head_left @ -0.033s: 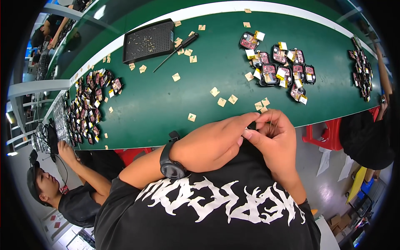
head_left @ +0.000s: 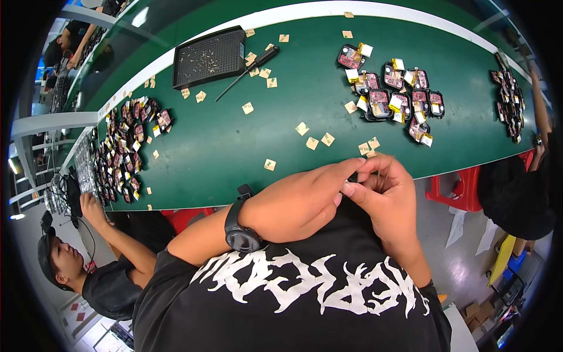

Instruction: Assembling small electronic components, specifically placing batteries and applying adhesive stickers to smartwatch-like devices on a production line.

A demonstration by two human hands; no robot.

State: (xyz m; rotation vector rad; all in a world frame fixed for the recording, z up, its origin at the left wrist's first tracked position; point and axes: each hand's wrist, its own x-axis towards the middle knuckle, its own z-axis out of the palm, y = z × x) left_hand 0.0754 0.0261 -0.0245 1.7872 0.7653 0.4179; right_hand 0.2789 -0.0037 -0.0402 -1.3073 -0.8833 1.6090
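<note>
My left hand [head_left: 296, 205], with a black watch [head_left: 242, 237] on its wrist, reaches across my front to the table's near edge. Its fingers are closed, their tips meeting those of my right hand [head_left: 387, 193]. The right thumb and forefinger are pinched together, the other fingers curled. Between the fingertips a small dark bit shows, too covered to name. Just beyond the hands, several small tan adhesive squares [head_left: 328, 139] lie on the green table [head_left: 211, 158]. Farther right sits a cluster of open black cases with red circuit boards [head_left: 379, 104] and silvery battery pouches [head_left: 396, 104].
A black tray [head_left: 237, 73] of small metal pieces stands at the far left, a screwdriver [head_left: 258, 64] beside it. More cases [head_left: 126, 146] are heaped on the left, others [head_left: 509, 105] at the right end. A co-worker [head_left: 111, 281] sits at left; a red stool [head_left: 463, 190] stands right.
My right fingertips have shifted very slightly to the left. Everything on the table lies as before.
</note>
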